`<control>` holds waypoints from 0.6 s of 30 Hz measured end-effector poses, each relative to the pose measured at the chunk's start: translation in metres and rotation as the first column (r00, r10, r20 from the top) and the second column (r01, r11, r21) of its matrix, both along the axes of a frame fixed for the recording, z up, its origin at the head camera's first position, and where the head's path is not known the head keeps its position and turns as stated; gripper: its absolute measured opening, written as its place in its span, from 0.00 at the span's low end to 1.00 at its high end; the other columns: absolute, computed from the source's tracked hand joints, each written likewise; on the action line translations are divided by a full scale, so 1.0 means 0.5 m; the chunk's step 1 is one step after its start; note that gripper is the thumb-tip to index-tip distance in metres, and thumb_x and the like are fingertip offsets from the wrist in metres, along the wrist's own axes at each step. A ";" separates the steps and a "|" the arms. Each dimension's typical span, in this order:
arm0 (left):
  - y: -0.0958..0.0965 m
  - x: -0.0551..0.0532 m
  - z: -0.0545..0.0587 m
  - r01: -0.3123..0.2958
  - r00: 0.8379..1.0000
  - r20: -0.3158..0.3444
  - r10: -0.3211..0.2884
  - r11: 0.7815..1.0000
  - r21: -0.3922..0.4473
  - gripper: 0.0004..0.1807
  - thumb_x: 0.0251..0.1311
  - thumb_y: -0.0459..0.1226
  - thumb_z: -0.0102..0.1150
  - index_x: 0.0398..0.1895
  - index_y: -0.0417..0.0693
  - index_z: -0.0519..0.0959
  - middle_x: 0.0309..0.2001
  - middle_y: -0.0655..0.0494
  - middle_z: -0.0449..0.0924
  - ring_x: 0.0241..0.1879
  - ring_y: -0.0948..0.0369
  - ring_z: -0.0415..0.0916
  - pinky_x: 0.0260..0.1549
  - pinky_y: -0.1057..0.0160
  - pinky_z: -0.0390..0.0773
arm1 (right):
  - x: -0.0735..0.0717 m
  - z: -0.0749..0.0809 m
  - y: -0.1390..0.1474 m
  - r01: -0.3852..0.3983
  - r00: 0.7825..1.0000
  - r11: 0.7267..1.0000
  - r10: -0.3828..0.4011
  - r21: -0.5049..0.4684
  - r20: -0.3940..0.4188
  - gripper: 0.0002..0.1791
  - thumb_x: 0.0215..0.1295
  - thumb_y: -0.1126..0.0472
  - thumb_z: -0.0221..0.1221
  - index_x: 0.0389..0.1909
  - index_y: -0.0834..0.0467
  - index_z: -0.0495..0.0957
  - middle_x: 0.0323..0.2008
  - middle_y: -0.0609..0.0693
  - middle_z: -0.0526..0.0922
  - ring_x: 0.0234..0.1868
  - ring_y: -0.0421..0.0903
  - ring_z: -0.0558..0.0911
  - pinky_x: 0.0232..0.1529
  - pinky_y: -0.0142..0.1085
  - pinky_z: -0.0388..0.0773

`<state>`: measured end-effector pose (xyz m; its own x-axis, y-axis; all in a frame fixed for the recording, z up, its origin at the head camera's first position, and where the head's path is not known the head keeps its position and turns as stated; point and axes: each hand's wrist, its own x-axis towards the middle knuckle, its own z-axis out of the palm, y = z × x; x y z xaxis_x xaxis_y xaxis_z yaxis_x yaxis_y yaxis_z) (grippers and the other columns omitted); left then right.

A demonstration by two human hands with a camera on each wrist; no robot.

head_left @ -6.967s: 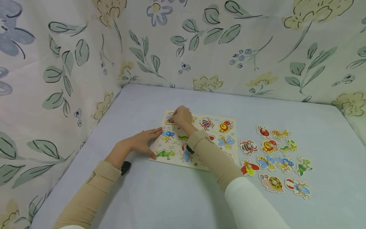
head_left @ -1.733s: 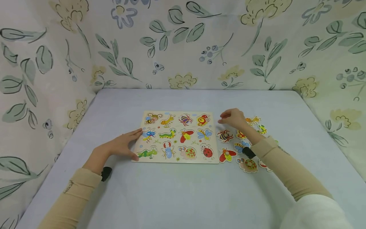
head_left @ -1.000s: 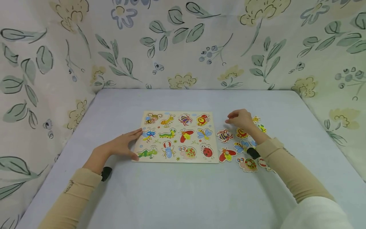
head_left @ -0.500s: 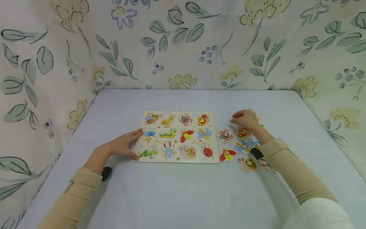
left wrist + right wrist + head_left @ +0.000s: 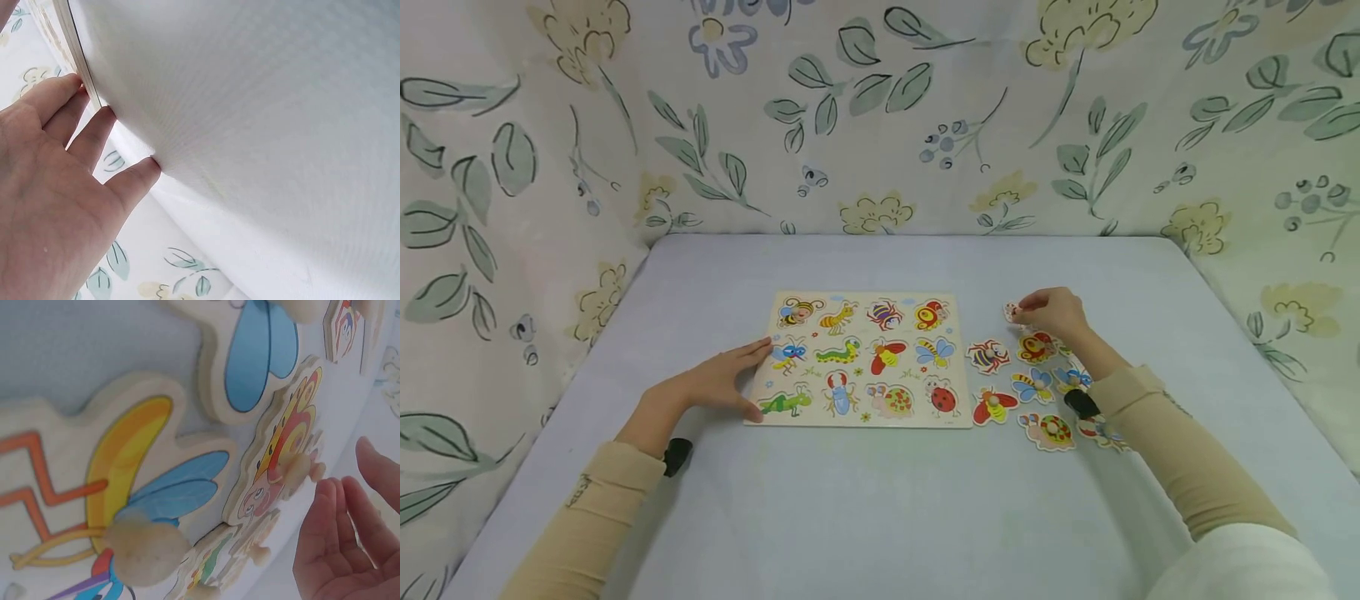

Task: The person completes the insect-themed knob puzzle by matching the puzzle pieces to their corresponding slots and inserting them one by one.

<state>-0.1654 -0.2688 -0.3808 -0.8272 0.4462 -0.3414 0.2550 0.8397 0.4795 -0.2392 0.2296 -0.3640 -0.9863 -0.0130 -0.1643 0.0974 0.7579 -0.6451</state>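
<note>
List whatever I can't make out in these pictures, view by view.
- Head: the ladybug piece is partly behind the right hand; whether it is gripped is unclear.
- Head: the beetle piece is partly behind the right sleeve.
- Left wrist: the board is seen nearly edge-on and cut off by the top edge.
- Right wrist: the nearest knob is blurred; its piece runs off the bottom edge.

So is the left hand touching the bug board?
Touching. The left wrist view shows the left hand with fingertips against the edge of the bug board.
</note>
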 end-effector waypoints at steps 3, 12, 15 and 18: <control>-0.001 0.001 0.000 -0.002 1.000 0.000 0.002 1.000 -0.001 0.64 0.42 0.53 0.76 0.75 0.36 0.48 0.76 0.39 0.43 0.73 0.37 0.40 0.66 0.32 0.45 | 0.001 0.001 0.005 0.006 1.000 1.000 -0.006 0.007 -0.006 0.20 0.65 0.59 0.61 0.51 0.71 0.77 0.48 0.68 0.79 0.43 0.58 0.76 0.42 0.42 0.77; -0.001 0.001 0.001 -0.011 1.000 0.007 0.011 1.000 -0.005 0.64 0.42 0.54 0.75 0.76 0.36 0.48 0.76 0.39 0.43 0.73 0.37 0.40 0.66 0.32 0.46 | -0.003 0.017 0.019 0.024 1.000 1.000 -0.024 -0.002 -0.004 0.22 0.66 0.59 0.60 0.54 0.71 0.75 0.50 0.69 0.78 0.50 0.61 0.73 0.53 0.52 0.74; -0.001 0.001 0.001 -0.009 1.000 0.007 0.009 1.000 -0.004 0.63 0.42 0.53 0.76 0.75 0.36 0.48 0.76 0.39 0.43 0.73 0.37 0.40 0.66 0.32 0.45 | -0.003 0.022 0.024 0.032 0.999 0.999 -0.032 -0.004 -0.005 0.22 0.66 0.60 0.60 0.55 0.71 0.74 0.51 0.69 0.77 0.51 0.62 0.72 0.55 0.54 0.73; -0.001 0.001 0.001 -0.005 1.000 0.004 0.005 1.000 0.001 0.63 0.42 0.53 0.76 0.75 0.36 0.48 0.76 0.39 0.43 0.73 0.37 0.40 0.66 0.32 0.46 | -0.003 0.026 0.030 0.042 0.999 0.999 -0.042 -0.001 -0.002 0.22 0.67 0.60 0.59 0.55 0.72 0.74 0.52 0.70 0.76 0.52 0.63 0.72 0.56 0.55 0.72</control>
